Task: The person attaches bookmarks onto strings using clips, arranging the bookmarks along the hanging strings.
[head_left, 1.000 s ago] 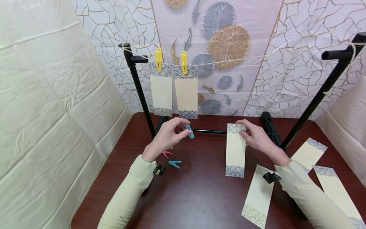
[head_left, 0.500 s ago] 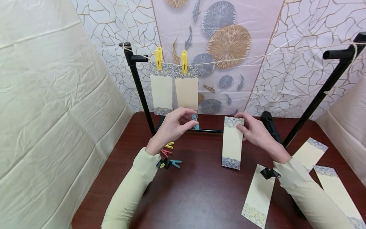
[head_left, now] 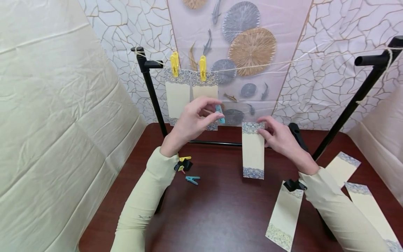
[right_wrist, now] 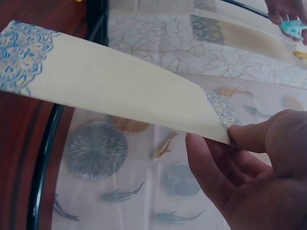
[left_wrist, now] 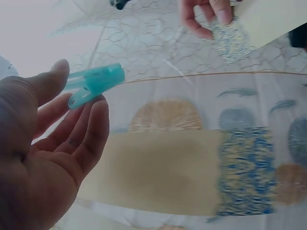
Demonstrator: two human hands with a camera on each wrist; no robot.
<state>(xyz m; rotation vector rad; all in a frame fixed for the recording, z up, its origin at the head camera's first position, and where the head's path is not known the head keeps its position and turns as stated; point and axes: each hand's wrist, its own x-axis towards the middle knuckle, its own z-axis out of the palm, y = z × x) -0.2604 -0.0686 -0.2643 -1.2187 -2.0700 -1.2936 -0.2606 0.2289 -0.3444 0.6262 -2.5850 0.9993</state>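
Observation:
My left hand [head_left: 196, 118] pinches a light blue clothespin [left_wrist: 98, 82] between thumb and fingers, in front of the hanging cards. With thumb and fingers my right hand [head_left: 278, 134] pinches the upper right corner of a cream card [head_left: 253, 150] with blue lace-patterned ends. That card hangs upright above the table, to the right of the left hand. Two similar cards hang side by side on a string [head_left: 252, 65], a pale one [head_left: 177, 99] and a beige one [head_left: 204, 91]. Yellow clothespins [head_left: 203, 68] hold them there. The left hand hides part of both hanging cards in the head view.
On the dark red table [head_left: 217, 213] lie a blue clothespin [head_left: 192, 180] and a yellow one [head_left: 185, 158]. Loose cards [head_left: 284, 215] lie at the right. Black posts [head_left: 153, 94] carry the string, and a black bar [head_left: 217, 143] runs low between them.
Both hands have risen toward the string, the left with the blue clothespin and the right with the card. The left hand has also moved right, the right hand slightly left.

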